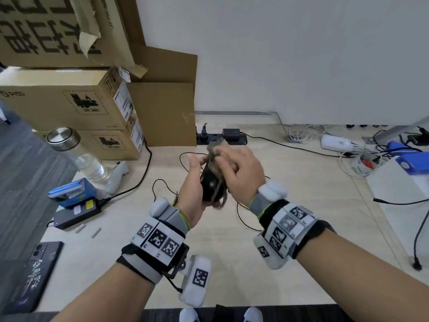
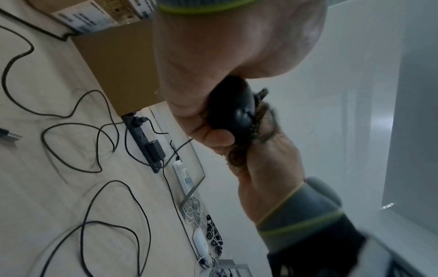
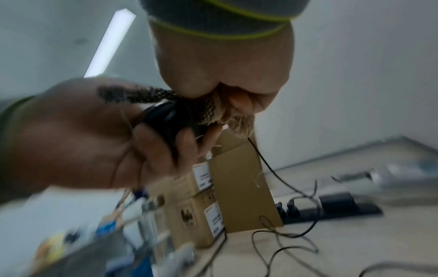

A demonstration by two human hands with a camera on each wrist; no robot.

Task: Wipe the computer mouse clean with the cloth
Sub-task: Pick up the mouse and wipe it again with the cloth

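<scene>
Even, soft indoor light; head view bends at edges; right wrist view heavily blurred, perhaps motion.

Loose cables [image 1: 162, 184] beneath, boxes [image 1: 69, 108] left

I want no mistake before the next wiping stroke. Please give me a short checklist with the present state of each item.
1. Left hand grips the black computer mouse firmly: ok.
2. Right hand holds the cloth: ok.
3. Cloth touches the mouse: ok, it lies over the top.
4. Mouse cable free of snags: cannot tell, it loops among other cables.
5. Mouse lifted off the desk: ok.
6. Mouse already clean: cannot tell, motion blur.
</scene>
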